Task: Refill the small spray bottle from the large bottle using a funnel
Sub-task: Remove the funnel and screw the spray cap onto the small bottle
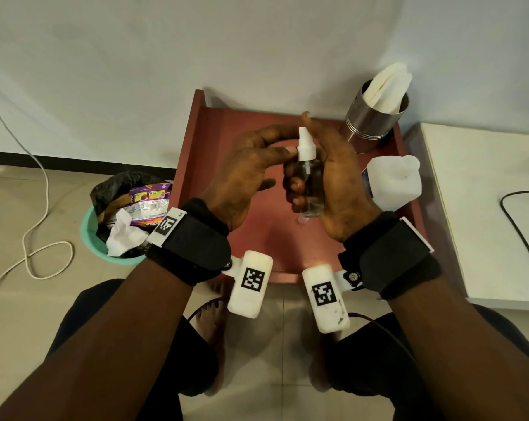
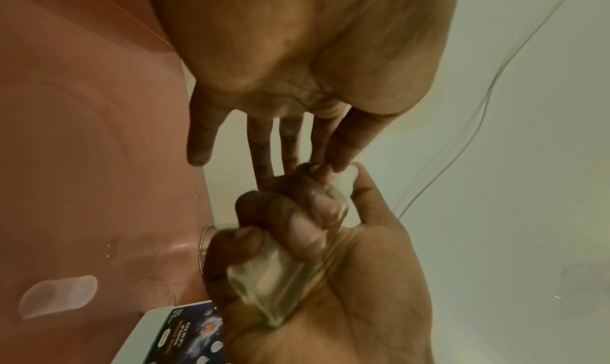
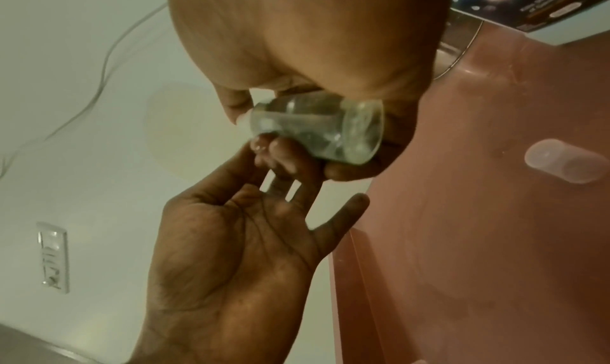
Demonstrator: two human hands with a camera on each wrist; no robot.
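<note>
My right hand (image 1: 330, 177) grips the small clear spray bottle (image 1: 312, 189) upright above the red tray (image 1: 257, 247), fingers curled round its body. My left hand (image 1: 290, 145) pinches the bottle's white spray head (image 1: 304, 145) between thumb and forefinger. The left wrist view shows the bottle (image 2: 280, 273) in the right palm and my left fingertips (image 2: 336, 161) at its top. In the right wrist view the bottle (image 3: 323, 132) looks partly filled. The large white bottle (image 1: 394, 180) lies on the tray at the right. No funnel is clearly visible.
A small clear cap (image 1: 302, 220) lies on the tray under the bottle. A steel can (image 1: 375, 123) holding white folded sheets stands at the tray's back right. A teal bin (image 1: 117, 220) full of rubbish sits on the floor to the left. A white table (image 1: 485, 208) borders the right.
</note>
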